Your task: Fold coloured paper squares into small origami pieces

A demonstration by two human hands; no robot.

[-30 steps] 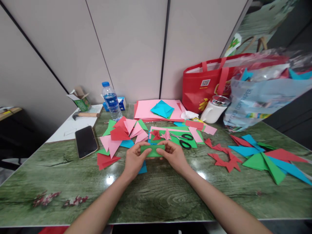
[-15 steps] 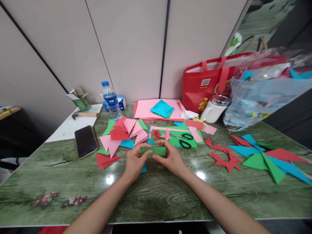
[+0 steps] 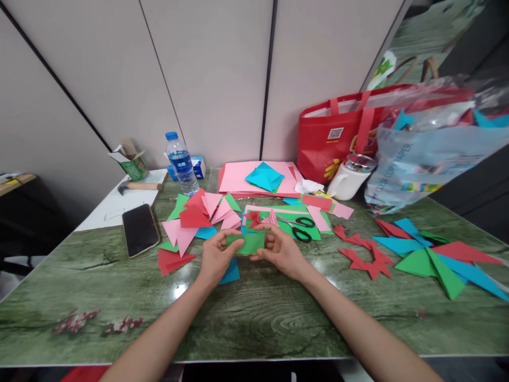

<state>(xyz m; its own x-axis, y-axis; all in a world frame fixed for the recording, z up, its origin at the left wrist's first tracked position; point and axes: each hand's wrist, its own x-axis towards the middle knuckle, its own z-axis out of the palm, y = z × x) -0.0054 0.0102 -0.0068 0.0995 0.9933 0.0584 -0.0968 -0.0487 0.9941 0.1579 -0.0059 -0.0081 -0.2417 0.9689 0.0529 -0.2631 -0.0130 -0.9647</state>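
Observation:
A small green paper rectangle (image 3: pixel 249 243) is held up between both hands, just above the table. My left hand (image 3: pixel 218 257) pinches its left end, thumb on the front face. At the other end, my right hand (image 3: pixel 283 253) grips the paper between thumb and fingers. Below my left hand lies a piece of blue paper (image 3: pixel 230 271), partly covered. Right behind the hands are black-handled scissors (image 3: pixel 299 229) on green sheets (image 3: pixel 313 231), beside small red and pink folded shapes. Left of them spreads a pile of folded red, pink, green and blue paper (image 3: pixel 195 216).
A phone (image 3: pixel 140 230), a hammer (image 3: pixel 141 186) and a water bottle (image 3: pixel 182 165) are at the left. Pink sheets (image 3: pixel 234 178) lie at the back. On the right are a white mug (image 3: pixel 348 180), bags (image 3: pixel 318 138), a red paper ring (image 3: pixel 384 260) and folded paper points (image 3: pixel 417 262).
The green paper has shifted slightly left and tilted so more of its face shows. My right hand's fingers have moved to its right end. More of the blue paper beneath is visible.

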